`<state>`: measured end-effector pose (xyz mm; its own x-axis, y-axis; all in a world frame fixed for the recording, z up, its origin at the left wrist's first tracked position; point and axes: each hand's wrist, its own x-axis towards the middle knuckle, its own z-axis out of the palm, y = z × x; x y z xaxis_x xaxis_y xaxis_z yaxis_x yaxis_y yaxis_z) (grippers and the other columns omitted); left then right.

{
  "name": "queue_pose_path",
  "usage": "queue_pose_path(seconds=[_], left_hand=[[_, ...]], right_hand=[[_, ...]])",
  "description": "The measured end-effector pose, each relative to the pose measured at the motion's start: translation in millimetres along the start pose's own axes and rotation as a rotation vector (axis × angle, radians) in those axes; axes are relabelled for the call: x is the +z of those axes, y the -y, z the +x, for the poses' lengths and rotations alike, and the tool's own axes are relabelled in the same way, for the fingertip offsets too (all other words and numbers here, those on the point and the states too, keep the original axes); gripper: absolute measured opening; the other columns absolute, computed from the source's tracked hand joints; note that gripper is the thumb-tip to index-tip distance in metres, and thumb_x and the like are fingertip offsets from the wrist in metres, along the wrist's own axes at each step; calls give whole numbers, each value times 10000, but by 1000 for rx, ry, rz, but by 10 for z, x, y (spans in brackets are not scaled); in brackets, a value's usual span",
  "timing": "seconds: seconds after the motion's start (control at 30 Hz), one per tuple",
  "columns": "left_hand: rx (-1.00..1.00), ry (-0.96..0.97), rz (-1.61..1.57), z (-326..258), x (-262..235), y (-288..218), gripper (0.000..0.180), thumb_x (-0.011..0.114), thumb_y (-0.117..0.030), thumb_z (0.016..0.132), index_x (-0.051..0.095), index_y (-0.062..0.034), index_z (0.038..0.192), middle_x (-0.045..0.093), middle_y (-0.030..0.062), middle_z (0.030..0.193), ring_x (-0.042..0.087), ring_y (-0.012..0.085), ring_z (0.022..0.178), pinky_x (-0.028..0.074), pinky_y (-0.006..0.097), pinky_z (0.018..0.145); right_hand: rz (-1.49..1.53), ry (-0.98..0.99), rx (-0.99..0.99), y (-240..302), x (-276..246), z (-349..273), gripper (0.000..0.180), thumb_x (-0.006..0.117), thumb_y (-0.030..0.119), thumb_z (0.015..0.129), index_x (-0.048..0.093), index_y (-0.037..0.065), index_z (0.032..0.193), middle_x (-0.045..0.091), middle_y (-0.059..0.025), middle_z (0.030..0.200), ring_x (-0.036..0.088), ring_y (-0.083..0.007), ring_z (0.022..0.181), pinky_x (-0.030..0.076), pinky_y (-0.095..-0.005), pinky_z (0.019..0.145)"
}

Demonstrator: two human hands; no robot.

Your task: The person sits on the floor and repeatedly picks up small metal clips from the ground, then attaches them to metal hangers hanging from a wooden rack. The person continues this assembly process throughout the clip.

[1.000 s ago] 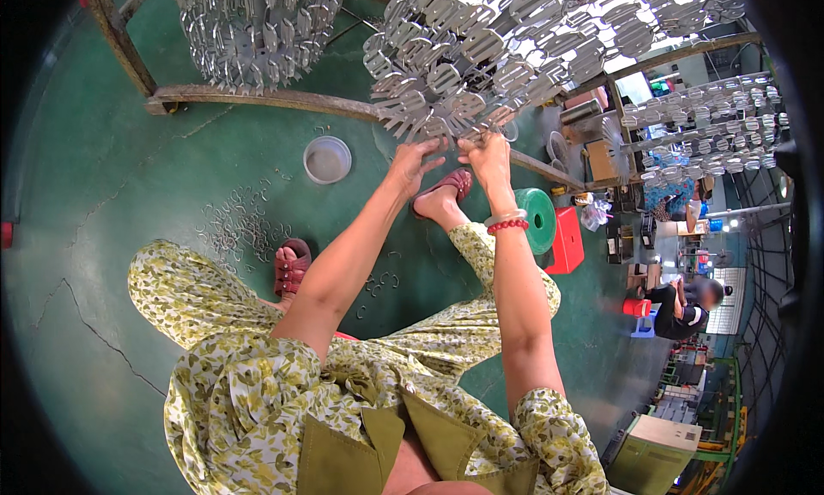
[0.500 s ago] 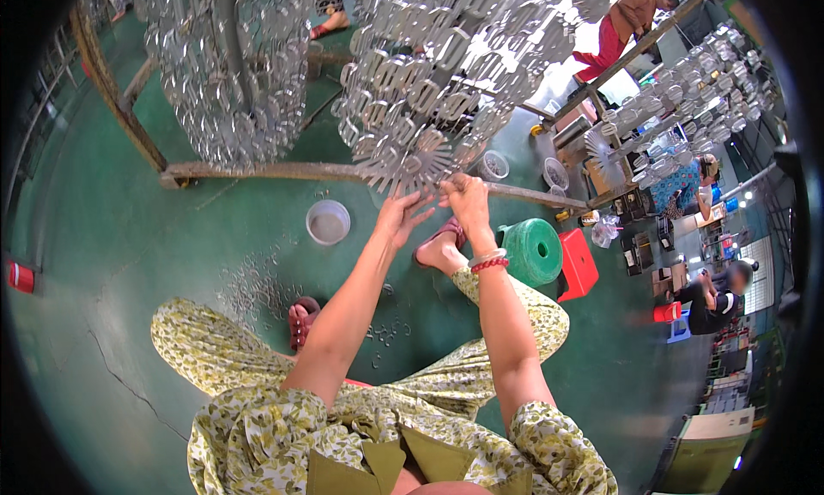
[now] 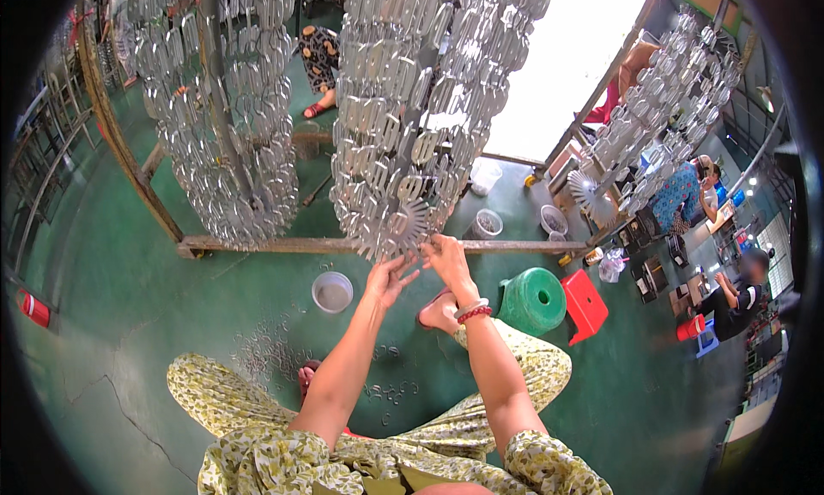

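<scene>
Just ahead hangs a tall cluster of shiny silver oval metal loops (image 3: pixel 378 126), with a fan of flat metal pieces radiating like a toothed disc (image 3: pixel 408 226) at its lower end. My left hand (image 3: pixel 388 282) is at the bottom edge of this fan, palm partly up and fingers apart; whether it touches a piece I cannot tell. Close beside it on the right, my right hand (image 3: pixel 448 262) has thumb and fingertips pinched together at the fan's lower right edge. Anything in that pinch is too small to make out.
Similar loop clusters hang at left (image 3: pixel 219 126) and right (image 3: pixel 661 109). A wooden rail (image 3: pixel 318 245) crosses in front. A whitish bowl (image 3: pixel 332 292), scattered small metal pieces (image 3: pixel 266 353), a green round stool (image 3: pixel 534 300) and a red stool (image 3: pixel 585 306) are on the floor. Other people sit at right.
The view has tilted upward, so the clusters and rail sit lower in the picture. Both hands stay at the fan's lower edge, with fingers slightly shifted.
</scene>
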<state>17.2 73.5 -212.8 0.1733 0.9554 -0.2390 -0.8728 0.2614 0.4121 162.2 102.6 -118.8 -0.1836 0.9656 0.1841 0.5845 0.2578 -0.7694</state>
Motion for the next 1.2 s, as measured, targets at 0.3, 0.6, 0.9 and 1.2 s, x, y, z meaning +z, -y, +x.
queue_pose_path(seconds=[0.3,0.6,0.9,1.2], left_hand=[[27,-23,0,-83,19,-52,380,594,-19,859,501,-33,1226,615,129,1176,551,290,1175,426,537,961],[-3,-3,-4,-41,-74,12,447,590,-8,862,423,-82,1270,606,123,1198,561,306,1170,408,561,978],[12,5,-22,69,-134,7,487,577,6,857,407,-95,1302,598,124,1217,557,289,1181,407,547,991],[67,9,-15,17,-63,16,400,549,-12,888,472,-75,1275,575,127,1268,531,291,1211,380,514,1028]], right_hand=[[169,-390,-205,1027,-750,-179,228,660,103,862,675,-17,1056,645,-95,635,583,-89,499,462,-238,461],[-144,-651,-391,2114,-1207,235,301,685,231,865,681,-28,1018,535,-90,505,464,-95,465,403,-313,477],[-93,-673,-391,2149,-1146,471,334,640,260,872,679,-55,980,602,-156,580,529,-151,521,448,-348,545],[16,-643,-307,2016,-1259,79,317,673,265,878,695,-3,1045,580,-29,563,464,-67,518,402,-268,489]])
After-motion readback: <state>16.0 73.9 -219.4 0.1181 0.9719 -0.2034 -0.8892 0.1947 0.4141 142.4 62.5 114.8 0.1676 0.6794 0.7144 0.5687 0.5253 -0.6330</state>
